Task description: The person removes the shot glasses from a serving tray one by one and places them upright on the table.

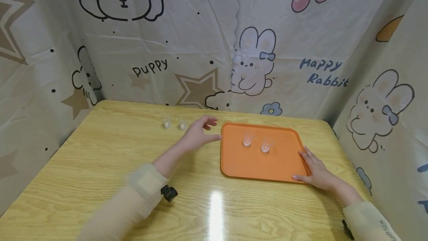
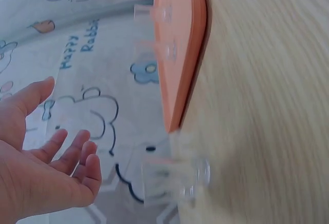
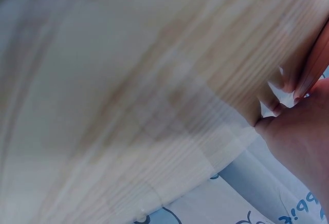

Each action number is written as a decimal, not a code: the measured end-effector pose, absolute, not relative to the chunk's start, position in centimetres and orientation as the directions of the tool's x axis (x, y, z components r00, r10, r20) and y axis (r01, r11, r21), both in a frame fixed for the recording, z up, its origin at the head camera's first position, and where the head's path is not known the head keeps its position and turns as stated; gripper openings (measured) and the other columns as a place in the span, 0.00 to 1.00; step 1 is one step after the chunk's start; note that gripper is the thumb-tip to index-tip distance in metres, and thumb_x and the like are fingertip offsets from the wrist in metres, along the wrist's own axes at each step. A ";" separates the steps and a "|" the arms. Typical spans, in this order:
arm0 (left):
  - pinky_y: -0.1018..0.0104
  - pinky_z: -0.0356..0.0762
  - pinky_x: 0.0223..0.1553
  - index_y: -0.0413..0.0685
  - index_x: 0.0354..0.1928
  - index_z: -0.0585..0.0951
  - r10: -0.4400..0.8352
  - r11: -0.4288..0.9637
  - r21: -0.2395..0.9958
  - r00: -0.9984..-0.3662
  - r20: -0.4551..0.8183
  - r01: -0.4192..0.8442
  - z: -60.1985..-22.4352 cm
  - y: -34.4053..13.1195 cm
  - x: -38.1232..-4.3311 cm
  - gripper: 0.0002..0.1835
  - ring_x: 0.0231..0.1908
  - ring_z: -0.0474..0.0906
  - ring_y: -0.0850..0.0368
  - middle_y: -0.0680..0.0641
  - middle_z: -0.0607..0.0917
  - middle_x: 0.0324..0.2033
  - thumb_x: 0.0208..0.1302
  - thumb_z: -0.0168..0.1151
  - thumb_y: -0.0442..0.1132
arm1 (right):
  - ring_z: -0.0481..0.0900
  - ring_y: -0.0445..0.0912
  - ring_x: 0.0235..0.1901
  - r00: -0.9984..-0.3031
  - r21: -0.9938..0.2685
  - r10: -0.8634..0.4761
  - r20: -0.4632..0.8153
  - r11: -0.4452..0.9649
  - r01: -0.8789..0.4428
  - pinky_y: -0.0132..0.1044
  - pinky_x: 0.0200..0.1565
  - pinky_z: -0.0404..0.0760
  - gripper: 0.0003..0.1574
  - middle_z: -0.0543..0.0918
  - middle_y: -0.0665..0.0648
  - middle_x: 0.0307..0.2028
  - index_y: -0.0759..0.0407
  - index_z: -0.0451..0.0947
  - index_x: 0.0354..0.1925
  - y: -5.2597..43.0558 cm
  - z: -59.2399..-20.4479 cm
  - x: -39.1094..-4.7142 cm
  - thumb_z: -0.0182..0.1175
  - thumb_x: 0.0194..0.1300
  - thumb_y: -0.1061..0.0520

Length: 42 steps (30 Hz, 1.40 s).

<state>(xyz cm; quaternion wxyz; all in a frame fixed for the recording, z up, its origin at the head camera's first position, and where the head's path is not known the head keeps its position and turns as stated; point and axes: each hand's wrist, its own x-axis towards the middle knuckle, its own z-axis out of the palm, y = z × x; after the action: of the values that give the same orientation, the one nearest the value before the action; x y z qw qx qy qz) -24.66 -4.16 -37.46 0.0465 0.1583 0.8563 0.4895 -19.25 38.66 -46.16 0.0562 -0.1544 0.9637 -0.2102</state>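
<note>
My left hand [image 1: 198, 134] hovers just off the left edge of the orange tray [image 1: 254, 168], thumb and fingers apart around nothing. In the left wrist view its fingers [image 2: 79, 154] are loosely bent. At the tray's near right corner, my right hand [image 1: 317, 172] grips the rim, thumb at the near edge and fingers along the right side. Two small clear cups, a left one [image 1: 246, 141] and a right one [image 1: 265, 146], stand upright on the tray. Two more, an outer cup [image 1: 167, 122] and an inner cup [image 1: 182, 123], stand on the table left of my left hand.
The wood-grain table [image 1: 110, 151] ends at a printed cloth backdrop [image 1: 194, 40] behind and on both sides. A bright light reflection [image 1: 216, 215] lies on the table in front of the tray.
</note>
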 end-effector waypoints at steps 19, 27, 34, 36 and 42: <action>0.60 0.70 0.47 0.53 0.59 0.65 0.314 0.399 0.902 -0.949 0.034 0.164 -41.2 3.8 -25.7 0.37 0.51 0.68 0.47 0.47 0.73 0.53 0.46 0.69 0.49 | 0.39 0.67 0.63 -0.942 -0.424 -0.333 -0.041 0.859 -0.285 0.68 0.53 0.45 0.59 0.38 0.69 0.67 0.68 0.45 0.66 38.9 -46.3 -19.4 0.64 0.49 0.41; 0.59 0.71 0.47 0.50 0.60 0.65 0.272 0.425 0.899 -0.962 -0.011 0.110 -42.6 5.8 -26.9 0.38 0.52 0.69 0.47 0.45 0.72 0.53 0.46 0.69 0.46 | 0.40 0.68 0.63 -0.944 -0.426 -0.327 -0.046 0.861 -0.278 0.67 0.53 0.45 0.60 0.39 0.70 0.67 0.70 0.46 0.65 38.5 -46.0 -19.2 0.64 0.49 0.41; 0.60 0.73 0.44 0.51 0.59 0.67 0.253 0.446 0.893 -0.965 -0.074 0.049 -43.5 6.8 -27.7 0.34 0.48 0.72 0.50 0.45 0.74 0.51 0.47 0.69 0.44 | 0.39 0.68 0.63 -0.944 -0.429 -0.325 -0.060 0.862 -0.270 0.67 0.54 0.44 0.60 0.38 0.70 0.67 0.69 0.45 0.65 38.4 -45.9 -19.2 0.64 0.49 0.40; 0.62 0.73 0.43 0.50 0.57 0.68 0.243 0.444 0.895 -0.966 -0.086 0.032 -43.8 7.0 -27.9 0.33 0.47 0.73 0.51 0.46 0.75 0.50 0.48 0.68 0.43 | 0.39 0.68 0.63 -0.944 -0.431 -0.324 -0.063 0.862 -0.267 0.67 0.54 0.44 0.60 0.37 0.70 0.67 0.69 0.44 0.66 38.5 -45.9 -19.3 0.64 0.49 0.40; 0.66 0.73 0.39 0.49 0.52 0.72 0.228 0.479 0.877 -0.971 -0.074 0.046 -43.9 8.0 -27.9 0.26 0.43 0.74 0.55 0.48 0.78 0.43 0.49 0.67 0.41 | 0.39 0.68 0.63 -0.945 -0.426 -0.321 -0.060 0.865 -0.267 0.68 0.53 0.44 0.60 0.38 0.70 0.67 0.69 0.45 0.66 38.7 -46.1 -19.2 0.64 0.49 0.40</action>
<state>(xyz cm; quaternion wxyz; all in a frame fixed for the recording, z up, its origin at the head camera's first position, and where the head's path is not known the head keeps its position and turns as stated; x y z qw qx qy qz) -27.91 7.99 -43.94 0.0905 0.0802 0.8551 0.5042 -19.23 38.71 -46.11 0.0645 -0.1527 0.9634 -0.2107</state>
